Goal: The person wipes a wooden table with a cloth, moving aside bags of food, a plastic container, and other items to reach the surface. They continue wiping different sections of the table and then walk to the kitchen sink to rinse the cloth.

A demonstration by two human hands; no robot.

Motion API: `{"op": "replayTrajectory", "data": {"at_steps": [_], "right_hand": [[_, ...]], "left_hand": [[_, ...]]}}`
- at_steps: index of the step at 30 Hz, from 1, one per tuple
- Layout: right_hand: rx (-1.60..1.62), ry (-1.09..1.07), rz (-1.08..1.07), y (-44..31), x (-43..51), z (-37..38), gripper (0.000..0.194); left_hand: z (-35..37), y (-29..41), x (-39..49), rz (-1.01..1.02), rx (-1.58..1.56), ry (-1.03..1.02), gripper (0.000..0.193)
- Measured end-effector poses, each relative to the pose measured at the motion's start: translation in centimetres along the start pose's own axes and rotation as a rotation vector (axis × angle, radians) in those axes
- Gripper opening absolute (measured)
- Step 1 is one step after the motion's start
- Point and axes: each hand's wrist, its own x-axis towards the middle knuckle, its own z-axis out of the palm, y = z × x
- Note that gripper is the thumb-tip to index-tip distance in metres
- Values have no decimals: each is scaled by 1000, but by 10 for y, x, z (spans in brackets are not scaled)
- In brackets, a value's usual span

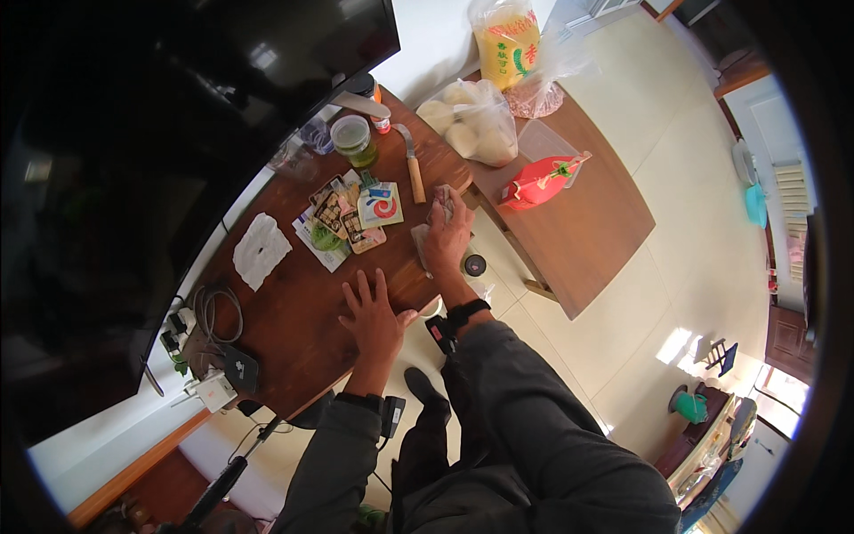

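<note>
My right hand (448,233) grips a crumpled greyish-pink cloth (421,241) on the right edge of a dark wooden table (300,304). Part of the cloth lies under the fingers and is hidden. Resting near the table's front edge, my left hand (373,317) has its fingers spread and holds nothing. Beyond it lies a small pile of packets and cards (333,210), with a white packet (381,203) on top. A curved knife with a wooden handle (415,179) lies just past my right hand.
A lidded plastic jar (353,140) stands at the back by the television (200,133). White paper (261,251), a coiled cable (220,314) and a black box (239,368) lie at left. A lower table (587,247) at right carries a red bag (539,185) and a bag of pale round items (470,123).
</note>
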Motion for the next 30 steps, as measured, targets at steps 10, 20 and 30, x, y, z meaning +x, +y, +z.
{"op": "replayTrajectory", "data": {"at_steps": [10,20,30], "right_hand": [[-487,-80,-314,-20,94,-22,33],[-152,-983,-253,-50,273,111,28],[133,-924,-294,-29,296,150,28]], "left_hand": [[0,1,5,22,47,-5,104],[-2,3,7,-2,43,-32,105],[-2,5,5,-19,25,-45,105]]}}
